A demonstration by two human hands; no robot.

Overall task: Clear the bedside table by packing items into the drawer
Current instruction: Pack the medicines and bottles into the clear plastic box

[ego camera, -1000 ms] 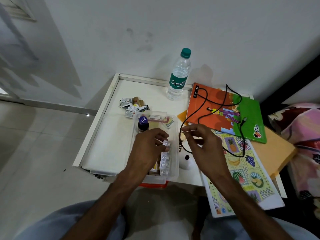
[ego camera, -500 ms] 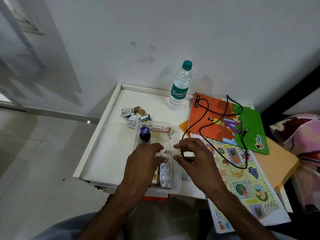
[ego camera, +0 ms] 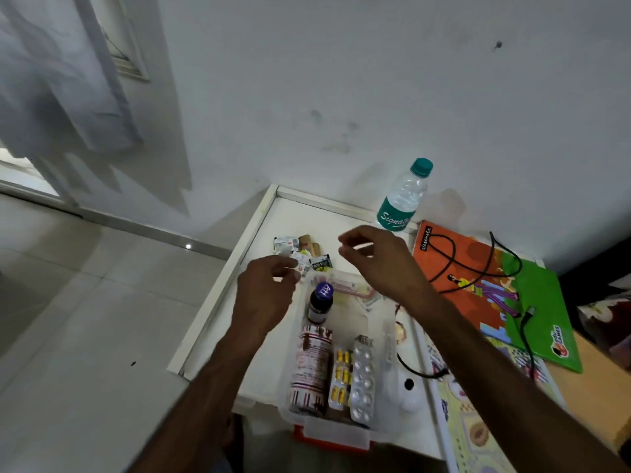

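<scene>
I see both hands raised over the far end of the clear plastic box (ego camera: 386,339) on the white bedside table (ego camera: 218,322). Left hand (ego camera: 266,295) fingers curled loosely beside small sachets (ego camera: 297,250); grip unclear. Right hand (ego camera: 379,264) fingers part-open, holding nothing visible. Blister packs (ego camera: 362,377) lie inside the box.

Readable text, head view:
- "Signat…", white script, is seen on the green label of the water bottle (ego camera: 403,199) at the tabletop's back edge; the rest is cut off by a hand.
- "classmate" is printed along the spine edge of the orange notebook (ego camera: 457,268) on the right side.
- A logo with "GAMES" is printed on the green book cover (ego camera: 546,319); the upper word is too small to read.
- Sachet and medicine bottle print is illegible.
</scene>
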